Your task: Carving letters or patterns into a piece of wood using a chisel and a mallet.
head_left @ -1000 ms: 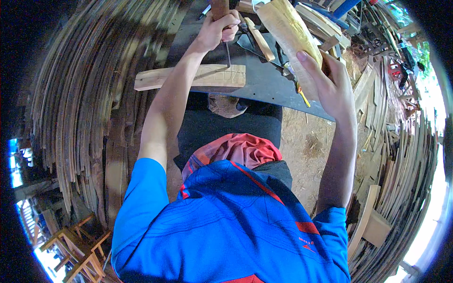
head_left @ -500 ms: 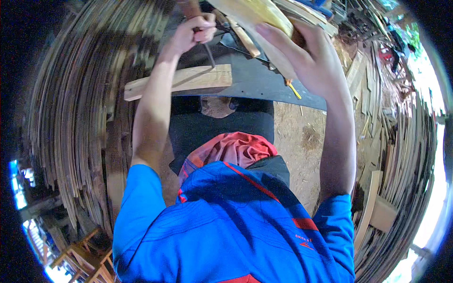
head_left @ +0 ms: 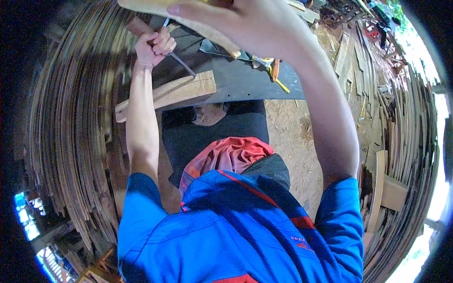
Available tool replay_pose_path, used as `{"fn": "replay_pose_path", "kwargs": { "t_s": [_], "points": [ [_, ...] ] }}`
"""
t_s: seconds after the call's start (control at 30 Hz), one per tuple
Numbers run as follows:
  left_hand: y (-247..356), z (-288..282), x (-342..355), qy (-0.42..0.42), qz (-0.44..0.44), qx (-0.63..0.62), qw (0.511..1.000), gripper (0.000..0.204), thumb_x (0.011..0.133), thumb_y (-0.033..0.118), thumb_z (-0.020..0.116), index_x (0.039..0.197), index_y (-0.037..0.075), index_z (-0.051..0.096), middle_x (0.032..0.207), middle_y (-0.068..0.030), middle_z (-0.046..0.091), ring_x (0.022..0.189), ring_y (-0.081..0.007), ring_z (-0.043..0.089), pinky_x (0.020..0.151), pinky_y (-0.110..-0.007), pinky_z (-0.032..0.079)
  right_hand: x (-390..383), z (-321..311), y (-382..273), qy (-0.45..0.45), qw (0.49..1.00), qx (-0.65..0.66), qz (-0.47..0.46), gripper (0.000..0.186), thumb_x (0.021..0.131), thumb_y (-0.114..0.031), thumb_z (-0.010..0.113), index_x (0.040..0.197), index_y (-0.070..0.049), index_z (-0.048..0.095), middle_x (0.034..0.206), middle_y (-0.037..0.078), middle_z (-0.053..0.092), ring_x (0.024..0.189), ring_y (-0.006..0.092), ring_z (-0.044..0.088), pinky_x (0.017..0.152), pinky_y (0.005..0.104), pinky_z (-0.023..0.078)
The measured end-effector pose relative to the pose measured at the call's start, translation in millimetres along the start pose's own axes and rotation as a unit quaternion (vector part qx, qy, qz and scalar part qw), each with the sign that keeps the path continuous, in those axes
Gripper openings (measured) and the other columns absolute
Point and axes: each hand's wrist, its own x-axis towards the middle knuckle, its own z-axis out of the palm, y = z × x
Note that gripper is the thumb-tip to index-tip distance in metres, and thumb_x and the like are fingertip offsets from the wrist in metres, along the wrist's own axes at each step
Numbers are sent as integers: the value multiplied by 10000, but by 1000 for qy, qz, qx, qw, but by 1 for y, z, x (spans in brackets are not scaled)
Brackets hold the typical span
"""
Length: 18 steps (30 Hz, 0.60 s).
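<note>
My left hand (head_left: pixel 153 47) is wrapped around a chisel (head_left: pixel 138 27) with a brown wooden handle. Its metal blade slants down to the right, with the tip at the top of a pale timber piece (head_left: pixel 191 92). Marked lines show near that piece's right end. The timber lies along the near edge of a dark tabletop (head_left: pixel 245 87). Raised at the top of the view, my right hand (head_left: pixel 264 28) grips a thick, yellowish wooden piece (head_left: pixel 146 5), whose far part is cut off by the frame. My right fingers are mostly hidden behind the hand and the wood.
On the tabletop lie another wooden strip (head_left: pixel 229 46), a yellow slim tool (head_left: pixel 281 85) and an orange-handled tool (head_left: pixel 275 70). Tall stacks of boards (head_left: pixel 71 127) line the left side. More planks (head_left: pixel 410 137) lean at the right, beside a dirt floor (head_left: pixel 290 137).
My right hand has swung left and toward the top of the view with the wooden piece. My left hand and chisel appear farther left; the view has shifted too.
</note>
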Motion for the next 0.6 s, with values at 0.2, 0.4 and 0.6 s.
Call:
{"fn": "replay_pose_path", "kwargs": {
  "t_s": [0.2,0.4,0.6],
  "points": [
    [-18,-6,6,-45,33,-42,998,318,874,315,505,643,153,359,477,55,289,430,-104,256,482,-274,232,-3,18,40,35,999,-16,16,565,858,-554,634,956,-1,697,661,194,640,626,349,661,585,449,494],
    [-10,-1,1,-45,53,-15,997,302,894,282,484,656,147,358,485,57,288,444,-103,253,496,-279,230,-4,22,51,39,998,18,36,550,866,-550,646,840,-2,683,578,109,563,532,230,562,514,372,410],
    [-6,-2,-2,-19,29,-5,999,287,874,305,507,668,155,374,492,67,287,449,-89,247,496,-268,224,2,32,57,41,998,-4,41,583,875,-572,645,762,0,662,519,34,488,477,108,465,470,308,329]
  ]
}}
